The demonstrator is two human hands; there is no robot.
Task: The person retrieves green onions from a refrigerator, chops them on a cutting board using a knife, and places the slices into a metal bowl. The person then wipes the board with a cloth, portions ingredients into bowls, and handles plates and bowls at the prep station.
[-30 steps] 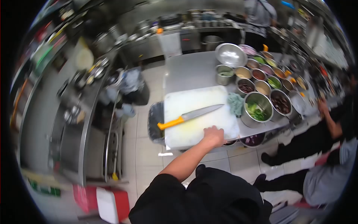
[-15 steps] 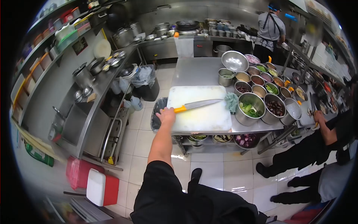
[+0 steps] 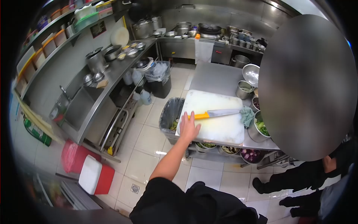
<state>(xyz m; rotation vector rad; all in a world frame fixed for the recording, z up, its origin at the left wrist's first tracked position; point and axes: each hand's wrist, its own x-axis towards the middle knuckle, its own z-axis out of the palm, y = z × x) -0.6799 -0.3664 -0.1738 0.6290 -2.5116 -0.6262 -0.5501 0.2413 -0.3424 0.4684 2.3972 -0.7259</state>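
Note:
My left hand [image 3: 190, 129] rests at the left edge of a white cutting board [image 3: 220, 132]. Its fingers are spread, with the tips beside the handle end of a large chef's knife [image 3: 213, 113]. The knife lies flat across the board, yellow handle to the left and blade pointing right. I cannot tell whether a fingertip touches the handle. A crumpled green cloth [image 3: 247, 117] sits at the board's right edge, by the blade tip. My right hand is out of view.
A lined bin [image 3: 172, 112] with scraps stands left of the steel table [image 3: 220, 76]. Right of the board is a pot of greens [image 3: 258, 128]. A large blurred patch hides the table's right side. Bowls fill the shelf below. Co-workers' legs [image 3: 294, 177] show at right.
The view has swung left, moving the board rightward in frame. My left hand's fingers have spread at the knife's handle end. The knife stays on the board. A blurred patch now covers the right.

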